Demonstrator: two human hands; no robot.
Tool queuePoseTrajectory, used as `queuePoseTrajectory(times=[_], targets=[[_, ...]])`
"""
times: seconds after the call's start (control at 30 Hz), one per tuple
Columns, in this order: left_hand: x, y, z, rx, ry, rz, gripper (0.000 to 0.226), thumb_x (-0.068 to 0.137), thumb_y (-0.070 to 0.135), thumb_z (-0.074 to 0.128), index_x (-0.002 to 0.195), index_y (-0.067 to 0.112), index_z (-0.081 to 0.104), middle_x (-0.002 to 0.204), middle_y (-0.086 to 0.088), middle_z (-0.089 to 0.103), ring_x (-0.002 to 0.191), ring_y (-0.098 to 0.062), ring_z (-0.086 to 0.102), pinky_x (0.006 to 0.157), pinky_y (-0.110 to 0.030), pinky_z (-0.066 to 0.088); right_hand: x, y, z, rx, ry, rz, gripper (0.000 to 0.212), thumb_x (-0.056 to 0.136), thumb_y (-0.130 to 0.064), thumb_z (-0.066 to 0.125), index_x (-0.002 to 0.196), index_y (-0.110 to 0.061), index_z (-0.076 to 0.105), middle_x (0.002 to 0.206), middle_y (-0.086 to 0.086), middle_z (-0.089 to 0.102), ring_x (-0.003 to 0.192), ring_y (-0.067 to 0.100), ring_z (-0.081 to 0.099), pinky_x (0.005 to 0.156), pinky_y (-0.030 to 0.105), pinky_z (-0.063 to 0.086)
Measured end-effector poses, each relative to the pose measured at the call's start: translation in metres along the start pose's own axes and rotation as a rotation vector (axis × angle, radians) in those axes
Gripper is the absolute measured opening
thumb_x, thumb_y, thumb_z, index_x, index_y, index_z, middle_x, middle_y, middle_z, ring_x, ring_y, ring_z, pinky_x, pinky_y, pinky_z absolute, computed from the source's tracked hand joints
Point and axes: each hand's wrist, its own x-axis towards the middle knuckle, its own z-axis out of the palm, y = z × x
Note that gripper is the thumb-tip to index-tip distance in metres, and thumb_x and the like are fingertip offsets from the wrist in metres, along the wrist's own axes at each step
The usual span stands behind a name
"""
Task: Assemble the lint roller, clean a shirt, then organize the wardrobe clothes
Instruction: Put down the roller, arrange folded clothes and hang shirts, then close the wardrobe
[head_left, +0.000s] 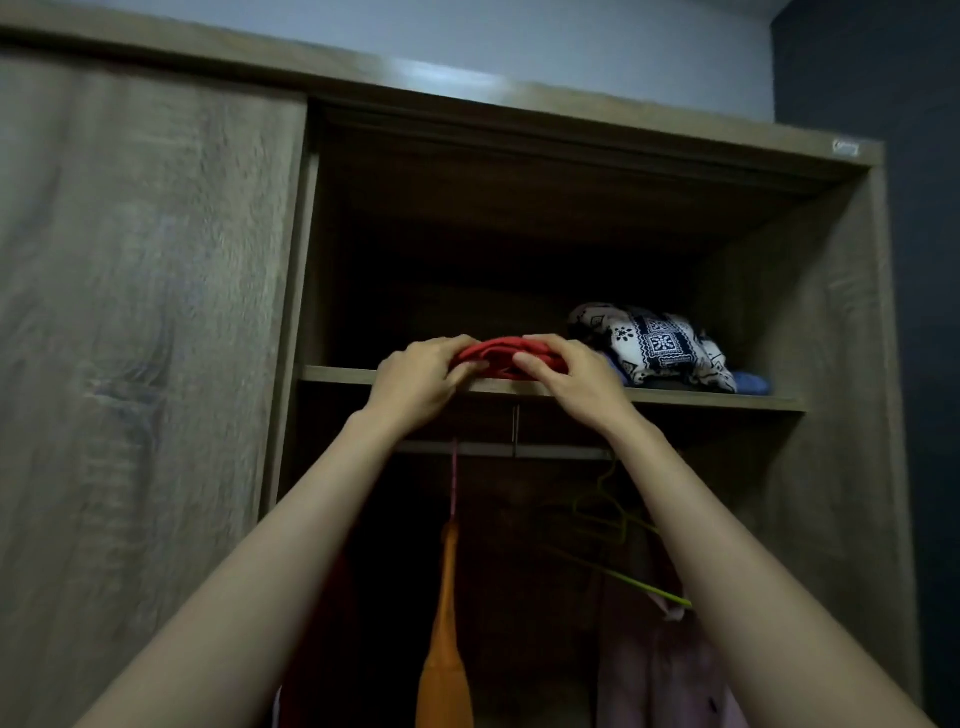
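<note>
Left hand grips the left end of a folded red garment, fingers curled over its top, thumb beneath; right hand grips the right end in the same manner; both arms reach up from the bottom corners of the view. Garment sits at the front edge of the upper shelf, its lower fold level with the lip, partly overhanging or resting on it; which of the two cannot be told. Shelf to the left of the garment is dark and appears open as far as the divider post; the back of the compartment is too dark to judge. To the right, just beside the right hand, lies a black-and-white patterned bundle with a blue cloth under its right end; this pile fills the shelf nearly to the right wall. Headroom above the garment is ample up to the compartment's top panel. Sliding door covers the left half of the wardrobe. Below the shelf runs a rail; from it hang an orange garment, green wire hangers, and a pinkish garment at lower right; between orange and pink the hanging space is dark.
</note>
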Motion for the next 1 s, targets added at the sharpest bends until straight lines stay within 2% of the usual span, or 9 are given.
queuePoseTrajectory(times=[0.1, 0.2, 0.33, 0.47, 0.57, 0.67, 0.8, 0.93, 1.0], targets=[[0.002, 0.004, 0.0, -0.04, 0.03, -0.079, 0.023, 0.101, 0.036, 0.045, 0.119, 0.035, 0.058, 0.096, 0.003, 0.068, 0.087, -0.02, 0.066, 0.078, -0.039, 0.054, -0.004, 0.002, -0.001, 0.102, 0.086, -0.081, 0.037, 0.091, -0.042, 0.058, 0.122, -0.023, 0.064, 0.116, 0.0, 0.065, 0.107, 0.012, 0.057, 0.09, 0.028, 0.047], [0.005, 0.006, -0.001, -0.154, 0.079, -0.129, 0.018, 0.1, 0.032, 0.045, 0.112, 0.037, 0.058, 0.09, 0.003, 0.069, 0.083, -0.021, 0.066, 0.078, -0.044, 0.055, -0.009, 0.002, -0.002, 0.243, 0.166, -0.113, 0.028, 0.089, -0.028, 0.064, 0.112, -0.013, 0.07, 0.109, 0.001, 0.068, 0.103, 0.01, 0.06, 0.094, 0.029, 0.05], [0.004, 0.021, -0.006, -0.382, 0.208, -0.091, 0.017, 0.101, 0.026, 0.043, 0.101, 0.035, 0.057, 0.077, 0.003, 0.065, 0.068, -0.016, 0.065, 0.067, -0.045, 0.056, -0.019, -0.004, -0.005, 0.394, 0.324, -0.162, 0.026, 0.09, -0.026, 0.062, 0.108, -0.009, 0.071, 0.104, 0.0, 0.068, 0.1, 0.004, 0.062, 0.088, 0.019, 0.051], [-0.003, 0.049, -0.02, -0.607, 0.408, -0.032, 0.018, 0.102, 0.015, 0.043, 0.097, 0.025, 0.057, 0.077, -0.007, 0.065, 0.063, -0.025, 0.065, 0.059, -0.048, 0.054, -0.03, -0.03, -0.015, 0.453, 0.519, -0.233, 0.02, 0.093, -0.024, 0.057, 0.1, -0.009, 0.069, 0.091, -0.003, 0.063, 0.085, -0.004, 0.059, 0.075, 0.009, 0.045], [-0.008, 0.072, -0.043, -0.684, 0.524, 0.008, 0.015, 0.102, 0.014, 0.044, 0.097, 0.018, 0.058, 0.077, 0.003, 0.062, 0.065, -0.017, 0.063, 0.057, -0.031, 0.054, -0.039, -0.054, -0.036, 0.436, 0.63, -0.294, 0.018, 0.095, -0.023, 0.056, 0.097, -0.009, 0.069, 0.086, -0.002, 0.061, 0.079, -0.001, 0.058, 0.07, 0.012, 0.046], [-0.017, 0.094, -0.07, -0.714, 0.612, 0.063, 0.016, 0.103, 0.015, 0.045, 0.095, 0.015, 0.059, 0.073, 0.01, 0.057, 0.062, -0.006, 0.058, 0.054, -0.014, 0.044, -0.055, -0.078, -0.064, 0.419, 0.716, -0.37, 0.021, 0.095, -0.022, 0.054, 0.095, -0.007, 0.068, 0.082, 0.001, 0.062, 0.076, 0.007, 0.059, 0.066, 0.017, 0.047], [-0.042, 0.124, -0.095, -0.739, 0.617, 0.064, 0.019, 0.103, 0.02, 0.046, 0.089, 0.015, 0.059, 0.068, 0.008, 0.055, 0.058, -0.006, 0.053, 0.053, -0.014, 0.041, -0.086, -0.097, -0.09, 0.426, 0.787, -0.378, 0.022, 0.096, -0.021, 0.054, 0.092, -0.004, 0.068, 0.079, 0.004, 0.064, 0.074, 0.012, 0.06, 0.068, 0.023, 0.047], [-0.086, 0.14, -0.086, -0.781, 0.512, -0.026, 0.024, 0.102, 0.023, 0.048, 0.084, 0.013, 0.06, 0.068, 0.001, 0.059, 0.06, -0.005, 0.053, 0.056, -0.018, 0.043, -0.134, -0.092, -0.088, 0.473, 0.758, -0.269, 0.019, 0.094, -0.021, 0.056, 0.089, -0.008, 0.069, 0.078, -0.003, 0.065, 0.075, 0.001, 0.059, 0.072, 0.012, 0.041], [-0.113, 0.143, -0.068, -0.781, 0.446, -0.106, 0.024, 0.1, 0.025, 0.05, 0.084, 0.011, 0.061, 0.07, -0.001, 0.06, 0.062, -0.002, 0.053, 0.058, -0.02, 0.043, -0.164, -0.08, -0.076, 0.503, 0.696, -0.201, 0.017, 0.094, -0.021, 0.057, 0.089, -0.01, 0.069, 0.078, -0.005, 0.065, 0.075, -0.003, 0.059, 0.072, 0.013, 0.042]])
